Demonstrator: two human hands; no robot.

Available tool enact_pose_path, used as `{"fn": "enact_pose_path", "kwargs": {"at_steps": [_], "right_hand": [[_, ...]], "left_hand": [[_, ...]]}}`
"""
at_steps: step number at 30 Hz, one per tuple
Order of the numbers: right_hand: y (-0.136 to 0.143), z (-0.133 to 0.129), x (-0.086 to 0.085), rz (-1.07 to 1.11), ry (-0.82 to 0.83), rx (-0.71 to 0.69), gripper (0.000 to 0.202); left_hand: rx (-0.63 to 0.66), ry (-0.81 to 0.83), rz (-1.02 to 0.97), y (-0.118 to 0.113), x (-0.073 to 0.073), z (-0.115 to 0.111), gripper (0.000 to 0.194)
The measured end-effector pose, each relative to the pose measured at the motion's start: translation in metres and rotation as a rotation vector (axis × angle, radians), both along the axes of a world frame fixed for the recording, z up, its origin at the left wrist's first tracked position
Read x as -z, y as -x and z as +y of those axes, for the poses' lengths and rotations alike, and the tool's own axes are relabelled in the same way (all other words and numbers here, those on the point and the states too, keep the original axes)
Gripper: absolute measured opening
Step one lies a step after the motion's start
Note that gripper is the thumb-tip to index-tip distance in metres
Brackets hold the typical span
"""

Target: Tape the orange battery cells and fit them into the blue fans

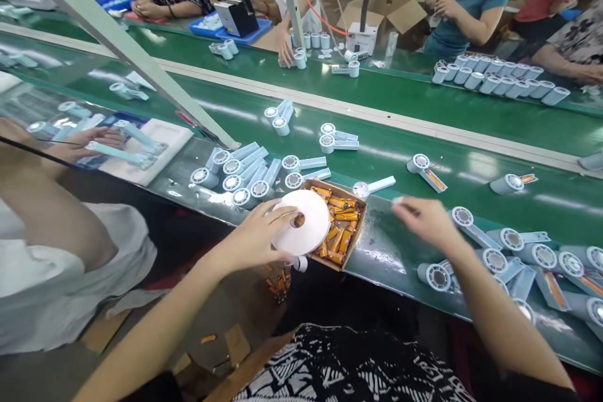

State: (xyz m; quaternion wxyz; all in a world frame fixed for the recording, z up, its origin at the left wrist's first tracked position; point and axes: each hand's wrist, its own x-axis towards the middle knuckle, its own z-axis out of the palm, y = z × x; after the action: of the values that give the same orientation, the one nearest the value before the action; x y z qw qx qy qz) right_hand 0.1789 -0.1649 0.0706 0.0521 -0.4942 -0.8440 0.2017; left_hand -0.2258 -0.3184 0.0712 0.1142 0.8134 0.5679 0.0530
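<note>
My left hand (252, 235) grips a white roll (308, 235), with fingers at its centre hole and thumb under its edge. The roll overlaps a cardboard box (362, 217) of orange-wrapped cylinders (346, 232) that look like batteries. Over the table's edge, my right hand (431, 223) is closed in a pinch, with a small whitish bit (398, 201) at its fingertips; I cannot make out what it is. Between box and right hand lies a pale-blue housing (374, 186) with a round head and a straight handle.
More such housings cluster left (240, 173) and right (513, 257), some with orange cylinders in their handles. A green conveyor belt (386, 100) runs across. A slanted metal post (127, 44) stands left. A co-worker's hand (101, 138) is at a white tray (164, 151); others sit opposite.
</note>
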Motion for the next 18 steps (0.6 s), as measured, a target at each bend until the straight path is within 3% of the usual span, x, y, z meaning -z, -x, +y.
{"fn": "enact_pose_path", "kwargs": {"at_steps": [3,5,9,13,15,18], "right_hand": [[0.056,-0.058,0.013,0.222,0.185,-0.298,0.033],[0.091,-0.083,0.022,0.264,0.315,-0.351,0.029],[0.13,-0.116,0.03,0.293,0.489,-0.22,0.034],[0.131,-0.142,0.028,0.514,0.579,-0.003,0.042],[0.127,-0.15,0.025,0.637,0.514,0.062,0.048],[0.122,-0.153,0.02,0.661,0.275,0.13,0.054]], "left_hand": [[-0.028,-0.036,-0.009,0.013,0.033,-0.026,0.085],[0.019,-0.049,-0.043,0.006,0.041,-0.025,0.079],[0.083,-0.081,-0.082,-0.009,0.031,-0.024,0.074],[0.008,-0.295,-0.128,-0.013,0.019,-0.037,0.068],[-0.047,-0.415,-0.162,-0.012,0.019,-0.044,0.066],[-0.202,-0.536,-0.217,-0.011,0.025,-0.05,0.071]]}}
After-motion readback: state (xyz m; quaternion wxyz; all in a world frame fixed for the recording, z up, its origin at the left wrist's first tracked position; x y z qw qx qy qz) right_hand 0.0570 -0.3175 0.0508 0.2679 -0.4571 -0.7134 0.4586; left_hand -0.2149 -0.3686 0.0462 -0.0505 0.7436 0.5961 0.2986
